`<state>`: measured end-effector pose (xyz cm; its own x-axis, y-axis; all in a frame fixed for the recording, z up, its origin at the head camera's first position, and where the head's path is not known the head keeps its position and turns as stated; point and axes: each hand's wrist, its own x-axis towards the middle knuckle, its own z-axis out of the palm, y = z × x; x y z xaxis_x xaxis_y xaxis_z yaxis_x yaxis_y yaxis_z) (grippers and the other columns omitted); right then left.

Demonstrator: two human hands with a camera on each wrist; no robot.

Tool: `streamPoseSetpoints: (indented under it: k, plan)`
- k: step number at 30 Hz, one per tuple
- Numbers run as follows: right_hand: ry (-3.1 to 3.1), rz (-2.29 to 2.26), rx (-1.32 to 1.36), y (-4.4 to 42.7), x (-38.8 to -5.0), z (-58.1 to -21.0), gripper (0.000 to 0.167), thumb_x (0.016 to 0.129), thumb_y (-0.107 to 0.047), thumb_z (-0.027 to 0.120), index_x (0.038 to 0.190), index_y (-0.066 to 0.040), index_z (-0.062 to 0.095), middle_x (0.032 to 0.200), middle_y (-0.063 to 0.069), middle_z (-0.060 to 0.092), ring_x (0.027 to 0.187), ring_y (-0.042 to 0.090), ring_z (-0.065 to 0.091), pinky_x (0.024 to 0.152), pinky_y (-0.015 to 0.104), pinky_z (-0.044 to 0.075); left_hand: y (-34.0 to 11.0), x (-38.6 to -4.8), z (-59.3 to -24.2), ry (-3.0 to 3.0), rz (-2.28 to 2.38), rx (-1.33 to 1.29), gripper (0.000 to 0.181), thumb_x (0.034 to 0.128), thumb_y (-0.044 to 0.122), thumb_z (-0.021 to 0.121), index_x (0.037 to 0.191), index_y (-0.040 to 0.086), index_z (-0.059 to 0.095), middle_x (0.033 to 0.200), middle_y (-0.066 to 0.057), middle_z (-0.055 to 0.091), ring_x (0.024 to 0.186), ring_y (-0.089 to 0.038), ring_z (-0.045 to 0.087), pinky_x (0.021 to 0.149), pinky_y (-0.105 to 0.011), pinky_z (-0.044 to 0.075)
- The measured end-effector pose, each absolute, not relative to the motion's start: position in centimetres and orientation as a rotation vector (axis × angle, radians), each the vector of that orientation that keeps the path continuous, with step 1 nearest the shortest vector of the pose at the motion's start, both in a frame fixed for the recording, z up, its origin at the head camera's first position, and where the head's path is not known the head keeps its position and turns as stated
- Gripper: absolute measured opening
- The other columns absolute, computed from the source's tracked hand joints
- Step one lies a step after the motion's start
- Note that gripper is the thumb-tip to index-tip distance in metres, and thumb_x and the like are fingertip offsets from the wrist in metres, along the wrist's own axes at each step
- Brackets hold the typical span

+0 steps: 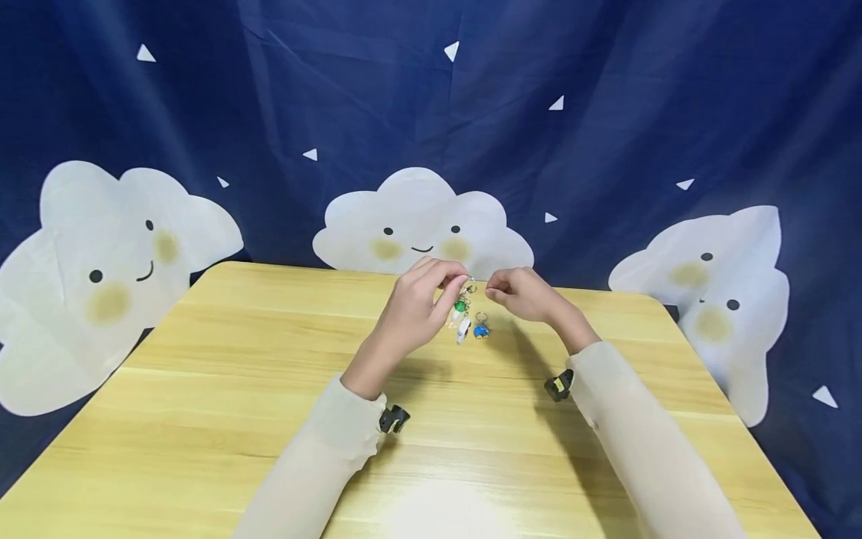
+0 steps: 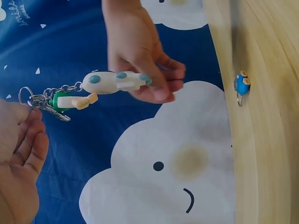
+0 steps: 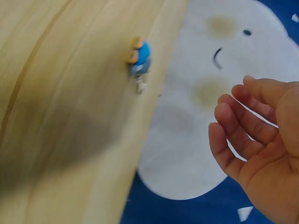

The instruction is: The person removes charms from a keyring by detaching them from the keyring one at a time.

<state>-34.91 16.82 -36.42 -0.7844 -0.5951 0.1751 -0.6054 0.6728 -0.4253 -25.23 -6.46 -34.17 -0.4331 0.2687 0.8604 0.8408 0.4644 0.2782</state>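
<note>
Between thumb and fingertips, my left hand (image 1: pixel 419 303) pinches a metal key ring (image 2: pixel 26 96) above the table. From it hang a white charm with teal spots (image 2: pixel 99 83) on a chain and a green-topped charm with a white body (image 2: pixel 60 101). Beside them, my right hand (image 1: pixel 524 293) hovers with loosely curled fingers and nothing in its grasp; a gap separates it from the ring in the head view. A small blue keychain figure (image 1: pixel 481 331) with yellow-orange parts and its own ring lies on the table below the hands.
The light wooden table (image 1: pixel 222 419) has its far edge just beyond the hands. Behind it hangs a dark blue curtain (image 1: pixel 377 82) printed with white smiling clouds. Small black wrist devices (image 1: pixel 393 418) sit at both cuffs.
</note>
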Motion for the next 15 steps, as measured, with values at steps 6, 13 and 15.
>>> streamPoseSetpoints:
  k: [6,13,15]
  plan:
    - [-2.768,0.729,1.127,15.9,-32.6,-34.7,0.011,0.101,-0.014,0.066,0.098,-0.006,0.073,0.083,0.0,0.071,0.072,0.013,0.06,0.071,0.035,0.052,-6.6,-25.2,-34.0,-1.94,-0.932,-0.92,0.006,0.0998,0.004,0.065,0.102,0.001,0.069,0.09,-0.007,0.069,0.084,-0.018,0.061,0.074,-0.026,0.053]
    - [-2.645,0.718,1.248,15.0,-30.1,-33.5,0.011,0.101,-0.015,0.066,0.101,-0.006,0.072,0.084,-0.002,0.07,0.073,0.01,0.063,0.069,0.034,0.055,-6.7,-25.1,-33.9,-1.94,-0.934,-0.922,0.006,0.1,0.004,0.064,0.101,0.001,0.069,0.09,-0.008,0.069,0.084,-0.018,0.06,0.073,-0.028,0.053]
    - [-2.624,0.713,1.262,14.8,-29.4,-33.3,0.01,0.101,-0.015,0.066,0.101,-0.006,0.071,0.085,-0.002,0.07,0.074,0.01,0.063,0.069,0.034,0.056,-6.7,-25.0,-33.9,-1.939,-0.933,-0.924,0.006,0.1001,0.004,0.064,0.101,0.001,0.069,0.09,-0.008,0.069,0.084,-0.018,0.06,0.073,-0.027,0.053]
